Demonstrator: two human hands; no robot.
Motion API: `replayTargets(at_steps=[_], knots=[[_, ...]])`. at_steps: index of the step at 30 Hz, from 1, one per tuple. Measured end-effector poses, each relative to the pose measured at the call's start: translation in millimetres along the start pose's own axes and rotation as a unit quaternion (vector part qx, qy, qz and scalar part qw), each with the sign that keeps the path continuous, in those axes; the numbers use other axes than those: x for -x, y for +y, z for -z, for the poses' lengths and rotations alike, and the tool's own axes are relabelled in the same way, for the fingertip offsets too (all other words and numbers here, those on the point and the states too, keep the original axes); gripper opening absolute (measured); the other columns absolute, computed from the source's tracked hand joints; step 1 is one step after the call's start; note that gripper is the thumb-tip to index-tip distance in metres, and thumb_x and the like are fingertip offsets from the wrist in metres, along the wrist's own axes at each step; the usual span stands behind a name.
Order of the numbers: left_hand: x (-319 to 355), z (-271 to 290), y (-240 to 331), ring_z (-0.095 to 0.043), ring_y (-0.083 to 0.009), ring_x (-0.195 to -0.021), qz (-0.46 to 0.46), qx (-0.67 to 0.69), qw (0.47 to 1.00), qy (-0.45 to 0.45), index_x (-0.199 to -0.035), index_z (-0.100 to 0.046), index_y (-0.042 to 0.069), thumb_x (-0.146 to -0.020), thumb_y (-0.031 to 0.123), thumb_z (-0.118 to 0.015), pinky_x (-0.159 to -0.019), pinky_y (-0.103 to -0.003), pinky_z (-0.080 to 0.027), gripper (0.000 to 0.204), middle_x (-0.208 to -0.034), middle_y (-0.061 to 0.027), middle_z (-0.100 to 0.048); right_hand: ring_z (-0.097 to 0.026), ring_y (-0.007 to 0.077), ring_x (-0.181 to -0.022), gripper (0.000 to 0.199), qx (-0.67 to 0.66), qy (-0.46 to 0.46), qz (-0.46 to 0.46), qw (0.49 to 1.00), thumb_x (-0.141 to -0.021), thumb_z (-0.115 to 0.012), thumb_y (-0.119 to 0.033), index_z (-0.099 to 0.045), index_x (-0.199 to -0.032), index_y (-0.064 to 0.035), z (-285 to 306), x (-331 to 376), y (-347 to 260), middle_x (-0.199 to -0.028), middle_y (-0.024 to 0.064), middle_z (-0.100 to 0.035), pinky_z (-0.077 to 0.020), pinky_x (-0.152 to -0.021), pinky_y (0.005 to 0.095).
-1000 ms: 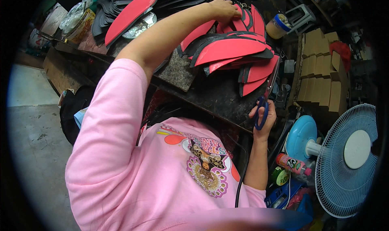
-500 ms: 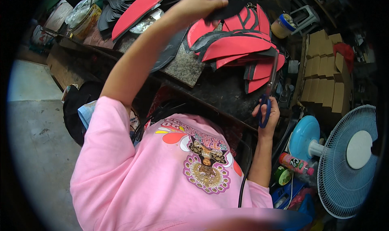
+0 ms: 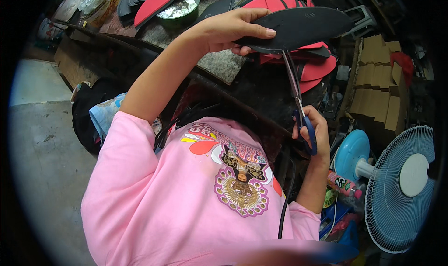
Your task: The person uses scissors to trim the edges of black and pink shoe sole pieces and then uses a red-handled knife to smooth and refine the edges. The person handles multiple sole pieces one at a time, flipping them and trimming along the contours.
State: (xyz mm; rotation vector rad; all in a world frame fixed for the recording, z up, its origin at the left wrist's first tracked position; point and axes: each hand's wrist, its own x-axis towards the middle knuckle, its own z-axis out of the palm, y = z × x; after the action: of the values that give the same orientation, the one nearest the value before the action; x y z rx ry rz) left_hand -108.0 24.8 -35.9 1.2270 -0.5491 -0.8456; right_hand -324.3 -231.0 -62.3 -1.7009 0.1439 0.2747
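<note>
My left hand (image 3: 233,30) grips the near end of a black, sole-shaped foam sheet (image 3: 308,26), thumb on top and fingers underneath. It is held up above a pile of red and black foam pieces (image 3: 318,70). My right hand (image 3: 316,126) is closed round the blue handles of long scissors (image 3: 294,82). Their blades point away from me, and the tips meet the sheet's lower edge near my left fingers. Whether the blades have bitten into the foam, I cannot tell.
Stacked dark foam pieces with a red one (image 3: 156,5) lie at the back left, beside a green round tub (image 3: 179,9). To the right are brown cardboard boxes (image 3: 378,79), a white fan (image 3: 401,186) and a pink-labelled bottle (image 3: 343,184). A stone slab (image 3: 224,65) lies on the bench.
My left hand has come nearer, bringing the black sheet over the red pieces. The scissors have swung left from beside the pile to the sheet's edge.
</note>
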Motion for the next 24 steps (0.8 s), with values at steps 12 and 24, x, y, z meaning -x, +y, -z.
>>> replayTargets(at_steps=[12,24], knots=[[-5,3,1,-0.050,-0.0017,-0.044,0.006,-0.006,0.998,-0.064,-0.117,-0.054,0.002,-0.093,0.018,-0.069,-0.035,-0.016,-0.032,0.032,-0.073,-0.0016,-0.062,-0.058,0.0077,-0.058,0.072,-0.001,0.002,-0.008,1.000,-0.067,-0.089,-0.054,-0.057,-0.101,0.0009,14,5,-3,-0.073,0.0000,-0.057,-0.0415,-0.052,0.0181],[-7,-6,1,-0.055,-0.0020,-0.045,0.006,-0.120,0.993,-0.010,-0.131,-0.051,-0.002,-0.093,0.014,-0.067,-0.033,-0.015,-0.034,0.045,-0.092,-0.0123,-0.072,-0.054,0.0034,-0.054,0.026,0.046,0.028,-0.026,0.998,-0.077,-0.079,-0.003,-0.058,-0.093,-0.0032,24,6,-2,-0.065,-0.0029,-0.056,-0.0422,-0.049,0.0184]])
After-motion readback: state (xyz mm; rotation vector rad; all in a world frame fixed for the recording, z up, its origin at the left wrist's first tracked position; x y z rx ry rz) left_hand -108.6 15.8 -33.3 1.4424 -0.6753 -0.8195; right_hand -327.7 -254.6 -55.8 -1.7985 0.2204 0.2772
